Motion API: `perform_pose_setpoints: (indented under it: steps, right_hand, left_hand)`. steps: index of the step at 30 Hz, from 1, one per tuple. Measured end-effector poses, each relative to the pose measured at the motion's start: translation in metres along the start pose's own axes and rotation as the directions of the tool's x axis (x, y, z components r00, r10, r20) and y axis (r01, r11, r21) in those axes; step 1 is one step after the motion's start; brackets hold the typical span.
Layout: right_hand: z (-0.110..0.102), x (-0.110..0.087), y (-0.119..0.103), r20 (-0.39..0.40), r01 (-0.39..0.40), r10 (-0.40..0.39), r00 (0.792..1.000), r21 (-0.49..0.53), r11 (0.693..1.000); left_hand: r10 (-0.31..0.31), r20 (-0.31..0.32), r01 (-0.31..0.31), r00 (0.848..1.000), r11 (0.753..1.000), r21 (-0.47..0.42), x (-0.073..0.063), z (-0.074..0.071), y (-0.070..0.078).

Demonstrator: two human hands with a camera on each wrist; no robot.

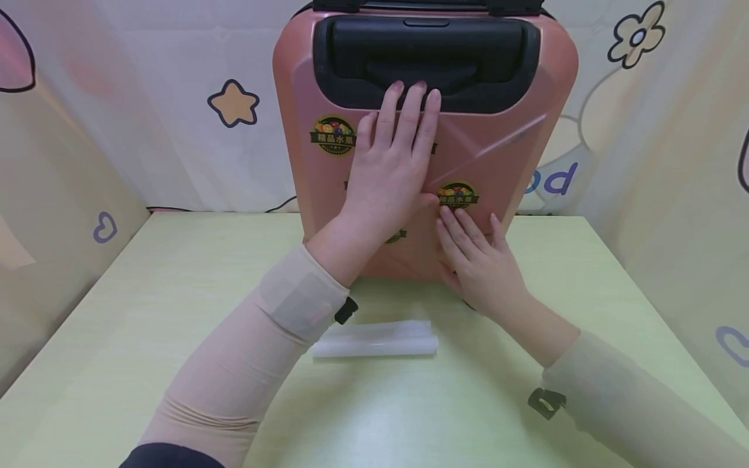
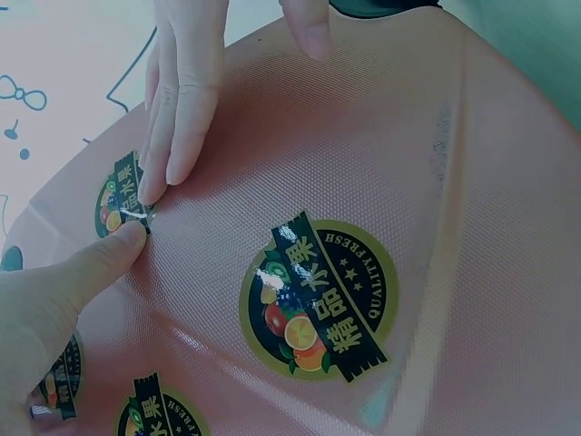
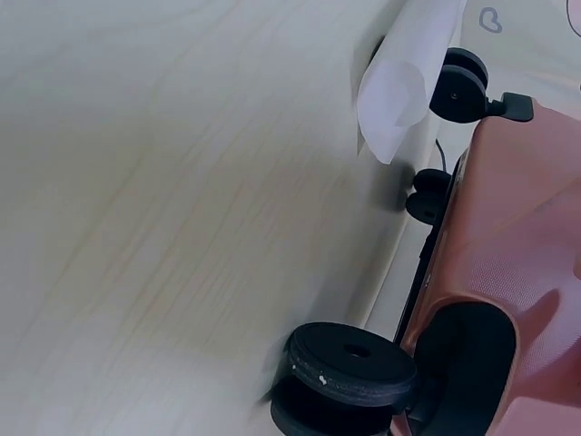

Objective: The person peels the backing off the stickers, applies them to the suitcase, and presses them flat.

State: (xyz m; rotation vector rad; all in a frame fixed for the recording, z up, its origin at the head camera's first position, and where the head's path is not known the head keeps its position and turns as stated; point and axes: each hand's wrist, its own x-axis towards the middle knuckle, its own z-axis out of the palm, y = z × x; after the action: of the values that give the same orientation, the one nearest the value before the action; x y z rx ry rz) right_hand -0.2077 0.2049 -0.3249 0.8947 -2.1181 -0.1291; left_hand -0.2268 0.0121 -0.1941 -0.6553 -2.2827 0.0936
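A pink suitcase (image 1: 497, 143) stands upright, its front bearing several round black-and-gold fruit stickers. My left hand (image 1: 392, 159) lies against it with straight fingers, fingertips over the lower edge of the black handle recess (image 1: 427, 62). It partly covers some stickers. The left thumb touches the edge of one sticker (image 1: 458, 194). At that sticker's lower edge rest the extended fingertips of my right hand (image 1: 488, 266). In the left wrist view, the thumb and right fingers meet at this sticker (image 2: 116, 202), while another sticker (image 2: 318, 300) lies flat nearby.
A partly curled white sheet (image 1: 374, 339) lies on the pale table (image 1: 175, 292) before the suitcase. Black wheels (image 3: 354, 363) show under the suitcase in the right wrist view. Patterned cloth (image 1: 175, 130) hangs behind and along both sides.
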Motion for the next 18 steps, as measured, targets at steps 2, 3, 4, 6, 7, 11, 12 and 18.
perform_pose_setpoints:
  steps: [2, 3, 4, 6, 7, 11, 12, 18]
  right_hand:
    - [-0.001, -0.001, 0.001, 0.003, -0.007, 0.007, 1.000, 0.007, 1.000]
    - [-0.001, -0.002, 0.001, 0.000, -0.010, 0.010, 1.000, 0.011, 1.000]
    - [-0.002, -0.002, 0.002, -0.007, -0.013, 0.013, 1.000, 0.015, 1.000]
    - [-0.003, -0.004, 0.003, -0.007, -0.022, 0.023, 1.000, 0.018, 1.000]
    - [-0.004, -0.005, 0.004, -0.006, -0.027, 0.027, 1.000, 0.019, 0.999]
    - [-0.007, -0.008, 0.007, 0.008, -0.047, 0.047, 0.999, 0.013, 0.999]
    - [-0.008, -0.009, 0.008, 0.013, -0.052, 0.052, 0.999, 0.012, 0.999]
    - [-0.015, -0.014, 0.013, 0.019, -0.096, 0.096, 0.995, 0.034, 0.995]
  left_hand:
    - [0.001, -0.004, -0.001, 1.000, 1.000, 0.003, 0.000, 0.000, 0.000]
    - [0.001, -0.007, -0.001, 1.000, 1.000, 0.003, 0.000, 0.000, 0.000]
    - [0.002, -0.009, -0.002, 1.000, 1.000, 0.005, 0.000, 0.000, 0.000]
    - [0.004, -0.014, -0.004, 1.000, 1.000, 0.004, 0.000, 0.000, 0.000]
    - [0.004, -0.014, -0.004, 1.000, 1.000, 0.004, 0.000, 0.000, 0.000]
    - [0.003, -0.012, -0.003, 1.000, 1.000, 0.004, 0.000, 0.000, 0.000]
    - [0.002, -0.012, -0.002, 1.000, 1.000, 0.004, -0.001, 0.000, 0.000]
    - [0.004, -0.016, -0.004, 1.000, 1.000, 0.005, 0.000, 0.000, 0.000]
